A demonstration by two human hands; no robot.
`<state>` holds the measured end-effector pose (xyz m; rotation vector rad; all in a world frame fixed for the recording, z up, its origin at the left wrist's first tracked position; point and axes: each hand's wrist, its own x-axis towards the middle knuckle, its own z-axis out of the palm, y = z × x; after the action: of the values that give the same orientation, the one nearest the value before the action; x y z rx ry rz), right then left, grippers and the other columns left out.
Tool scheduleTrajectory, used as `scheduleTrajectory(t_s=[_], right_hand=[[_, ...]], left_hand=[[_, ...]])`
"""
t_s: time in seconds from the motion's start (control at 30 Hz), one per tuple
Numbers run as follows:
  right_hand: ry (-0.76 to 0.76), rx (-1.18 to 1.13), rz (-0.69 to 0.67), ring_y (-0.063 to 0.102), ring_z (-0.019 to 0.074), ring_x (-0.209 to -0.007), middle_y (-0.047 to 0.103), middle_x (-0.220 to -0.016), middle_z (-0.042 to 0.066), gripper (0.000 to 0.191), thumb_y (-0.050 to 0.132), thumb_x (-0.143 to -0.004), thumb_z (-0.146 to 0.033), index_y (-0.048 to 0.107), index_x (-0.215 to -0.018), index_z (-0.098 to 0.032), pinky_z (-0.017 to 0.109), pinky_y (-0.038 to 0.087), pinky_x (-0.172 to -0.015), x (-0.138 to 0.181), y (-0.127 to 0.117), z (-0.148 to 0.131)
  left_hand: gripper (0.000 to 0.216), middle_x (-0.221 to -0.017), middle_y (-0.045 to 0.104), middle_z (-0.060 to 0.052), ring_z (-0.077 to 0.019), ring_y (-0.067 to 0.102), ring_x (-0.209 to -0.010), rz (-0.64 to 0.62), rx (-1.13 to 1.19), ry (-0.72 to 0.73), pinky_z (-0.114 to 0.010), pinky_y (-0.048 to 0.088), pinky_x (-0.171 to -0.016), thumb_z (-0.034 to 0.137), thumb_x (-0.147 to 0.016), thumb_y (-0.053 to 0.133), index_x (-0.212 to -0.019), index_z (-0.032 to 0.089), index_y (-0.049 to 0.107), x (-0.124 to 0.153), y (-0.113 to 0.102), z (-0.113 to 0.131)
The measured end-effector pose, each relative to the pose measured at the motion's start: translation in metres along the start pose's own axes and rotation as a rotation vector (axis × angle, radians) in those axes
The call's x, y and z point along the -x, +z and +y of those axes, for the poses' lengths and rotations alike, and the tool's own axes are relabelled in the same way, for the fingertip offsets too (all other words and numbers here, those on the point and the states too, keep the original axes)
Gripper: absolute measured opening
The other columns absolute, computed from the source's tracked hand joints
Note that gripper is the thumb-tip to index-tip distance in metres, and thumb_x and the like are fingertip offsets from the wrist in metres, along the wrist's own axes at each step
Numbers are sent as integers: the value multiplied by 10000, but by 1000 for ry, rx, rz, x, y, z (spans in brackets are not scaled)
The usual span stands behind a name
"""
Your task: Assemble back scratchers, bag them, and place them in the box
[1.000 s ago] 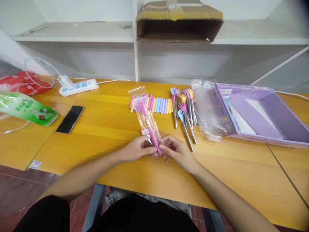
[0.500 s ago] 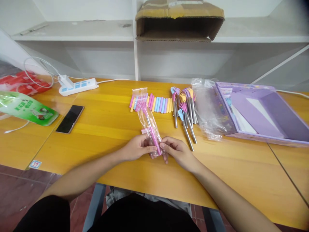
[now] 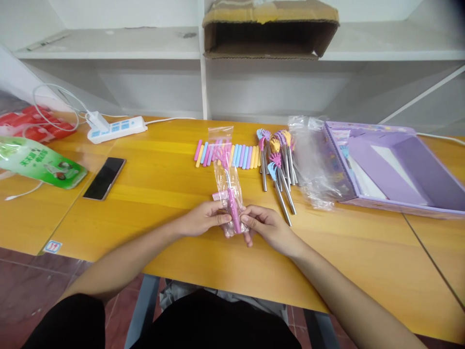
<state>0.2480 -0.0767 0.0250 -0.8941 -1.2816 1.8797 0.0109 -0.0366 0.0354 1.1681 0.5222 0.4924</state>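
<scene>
As the head camera is looking forward and down over the yellow table, a spread of things is lying around the two hands. At twelve o'clock from them a row of pastel sticks is lying side by side. The upper end of the packet is rising in front of the row and hiding a few of the sticks. At one o'clock a heap of steel-handled scratchers with small coloured hand-shaped heads is resting just beside crumpled clear bags. At two o'clock an open purple box is sitting against those bags. Out at ten o'clock a dark phone is lying flat, with a white power strip beyond it at eleven. A green pouch and red packets are lying well off between nine and ten. Far past twelve, a cardboard box is sitting on a white shelf.

The packet, a clear sleeve with a pink hand-headed scratcher inside, is pointing from six toward twelve, near the table's front edge. Whether it is touching the tabletop cannot be told. The left hand is pinching its lower end from nine o'clock, with thumb and forefinger pressing together on the plastic and the other fingers curling beneath. The right hand is pinching the same end from three o'clock, its fingertips closing on the pink handle. Its remaining fingers are folding under and hiding the sleeve's bottom edge.
</scene>
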Motion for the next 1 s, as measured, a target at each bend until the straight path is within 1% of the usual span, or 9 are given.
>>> scheduleTrajectory(t_s=[0.07,0.17,0.3,0.37,0.5,0.63,0.7,0.83,1.0], right_hand=[[57,18,-79,735,132,-621,759,-774,29,369,730,-1001,-521,671,-953,-160,265,626,-638,4,-1,-3],[181,40,-249,766,152,-661,780,-801,59,384,737,-992,-524,668,-941,-149,283,640,-671,10,3,-5],[291,50,-417,757,148,-663,770,-803,42,384,746,-975,-530,658,-907,-163,275,618,-644,15,15,-3],[326,80,-464,752,144,-690,770,-828,42,382,750,-967,-540,680,-920,-167,260,598,-625,15,17,-1],[267,330,-375,681,138,-627,729,-777,28,396,701,-995,-568,712,-949,-175,259,533,-561,6,5,2],[-288,852,206,672,201,-842,705,-919,79,298,554,-1093,-432,712,-993,-200,372,565,-790,-18,-9,10],[-465,990,360,653,249,-1044,680,-1095,117,225,556,-1090,-366,716,-1126,-211,439,550,-944,-32,-11,15],[-446,1077,441,610,295,-1151,621,-1191,135,304,611,-1065,-383,691,-1317,-233,502,520,-1033,-56,-11,23],[-397,1037,446,604,287,-1121,618,-1139,102,186,684,-1010,-354,747,-1143,-242,491,495,-1020,-67,-15,27]], left_hand=[[372,-925,738,-58,-163,674,-729,98,3,20,-278,558,-658,482,-912,814,-1127,185,750,1,-4,1],[328,-826,678,10,-93,523,-554,467,88,143,-209,418,-488,470,-919,762,-1109,205,719,0,-12,4],[280,-1077,736,-25,-107,622,-742,805,85,288,-205,482,-611,311,-812,778,-1065,195,743,-8,-23,7],[210,-958,724,-11,-113,615,-730,863,97,283,-213,481,-633,309,-786,785,-945,182,733,-12,-26,4],[244,-697,607,34,-101,546,-621,872,78,224,-212,429,-582,359,-810,810,-770,173,657,-16,-28,-10],[350,-788,681,-3,-128,624,-688,815,-3,202,-230,476,-620,500,-891,771,-841,163,691,-14,-27,-18],[437,-793,691,-12,-137,636,-685,783,-46,180,-241,491,-623,592,-909,743,-843,164,689,-13,-25,-17],[591,-780,703,-31,-162,674,-703,735,-49,147,-272,543,-678,750,-875,710,-770,171,657,-13,-20,-13],[677,-737,718,-49,-171,666,-630,583,-125,16,-286,528,-625,817,-923,575,-754,170,678,-9,-12,-14]])
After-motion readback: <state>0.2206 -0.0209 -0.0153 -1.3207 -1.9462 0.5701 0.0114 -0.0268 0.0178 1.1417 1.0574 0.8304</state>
